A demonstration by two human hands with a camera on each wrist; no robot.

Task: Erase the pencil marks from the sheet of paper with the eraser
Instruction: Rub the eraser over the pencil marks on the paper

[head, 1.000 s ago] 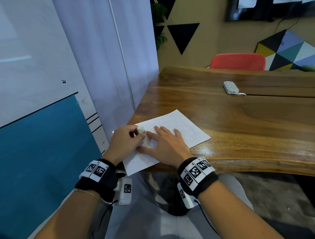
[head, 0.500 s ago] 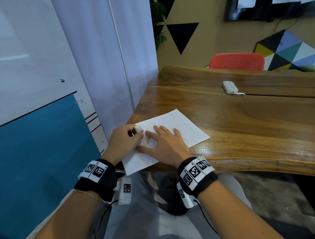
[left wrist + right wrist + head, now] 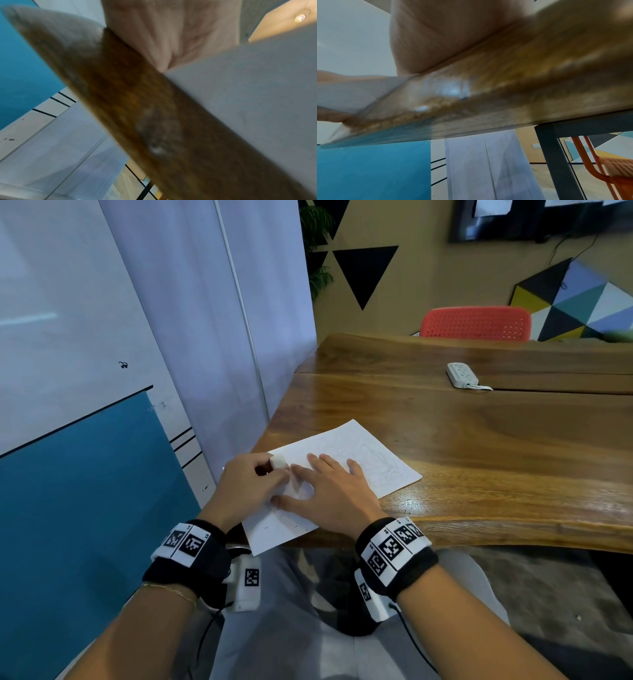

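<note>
A white sheet of paper [image 3: 346, 453] with faint pencil lines lies at the near left corner of the wooden table [image 3: 479, 440], its near corner hanging over the edge. My left hand [image 3: 253, 481] grips a small white eraser [image 3: 278, 462] at the sheet's left edge. My right hand [image 3: 329, 487] lies flat on the paper, fingers spread, just right of the eraser. Both wrist views are blurred: the left shows my palm heel [image 3: 171, 33] on the table edge beside the paper's underside [image 3: 248, 94], the right shows my palm [image 3: 445, 33] on the table edge.
A white power strip [image 3: 461, 374] lies far back on the table. A red chair [image 3: 476, 323] stands behind the table. A white curtain [image 3: 222, 320] and a blue-and-white wall panel [image 3: 85, 491] close off the left side. A dark table leg [image 3: 556, 162] stands under the table.
The left hand with the eraser has shifted slightly up the sheet's left edge. The right hand stays pressed on the paper.
</note>
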